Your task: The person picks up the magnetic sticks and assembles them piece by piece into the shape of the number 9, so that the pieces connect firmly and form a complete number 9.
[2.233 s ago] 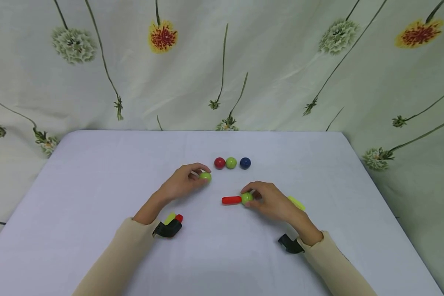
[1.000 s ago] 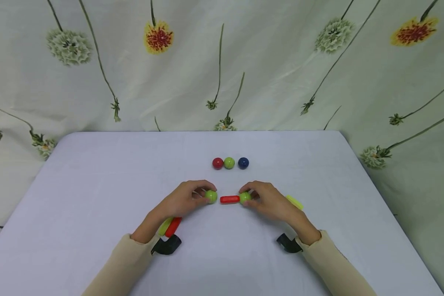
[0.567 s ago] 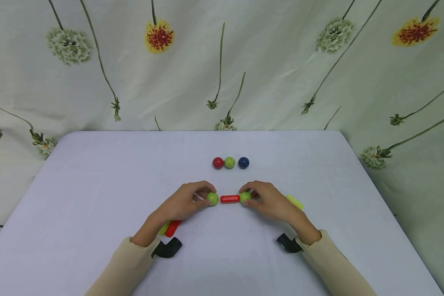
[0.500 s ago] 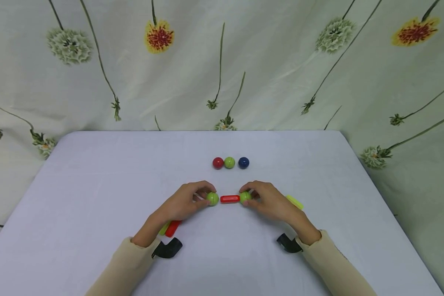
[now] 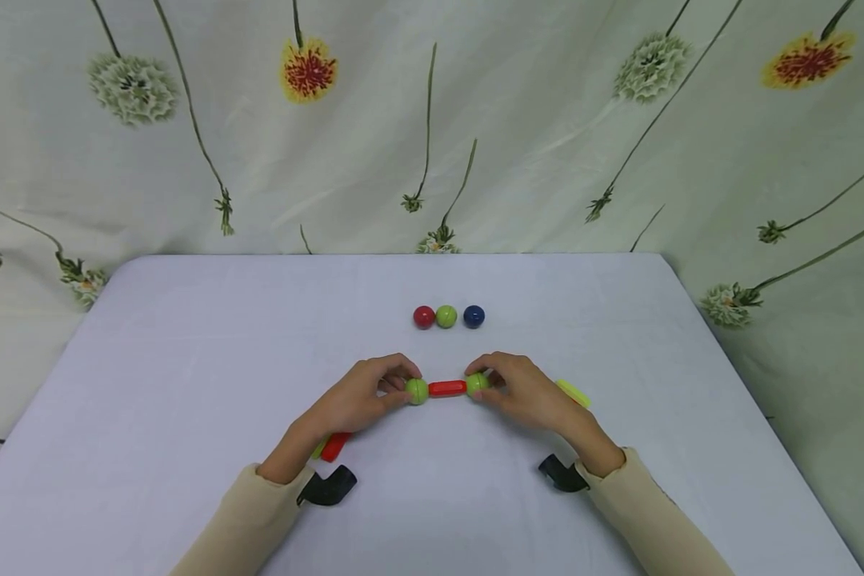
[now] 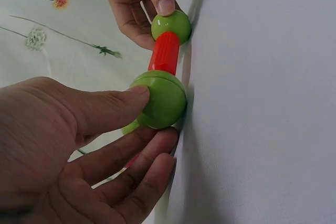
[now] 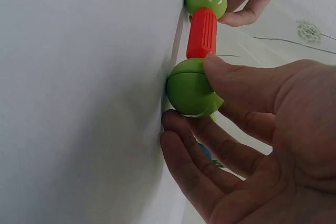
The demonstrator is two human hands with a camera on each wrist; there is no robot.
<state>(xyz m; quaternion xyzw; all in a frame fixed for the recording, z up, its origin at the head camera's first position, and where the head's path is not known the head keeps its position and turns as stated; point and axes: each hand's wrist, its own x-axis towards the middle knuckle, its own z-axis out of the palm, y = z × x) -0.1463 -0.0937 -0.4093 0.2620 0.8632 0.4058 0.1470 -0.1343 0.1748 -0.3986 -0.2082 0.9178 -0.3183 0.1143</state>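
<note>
My left hand pinches a green ball between thumb and fingers. A second green ball is pinched by my right hand. Between them lies a short red rod with ridged sides, one end against each ball, so the three form a dumbbell shape low over the table. In the left wrist view the near green ball meets the red rod end to end. The right wrist view shows the same join at the other green ball.
Behind the hands, a red ball, a green ball and a dark blue ball stand in a row on the white table. A red rod lies beside a yellow-green one under the left wrist; another yellow-green rod lies by the right.
My left hand has brought its green ball down from near the row of balls, then rightward against the red rod's free end. The right hand has stayed in place with its ball.
</note>
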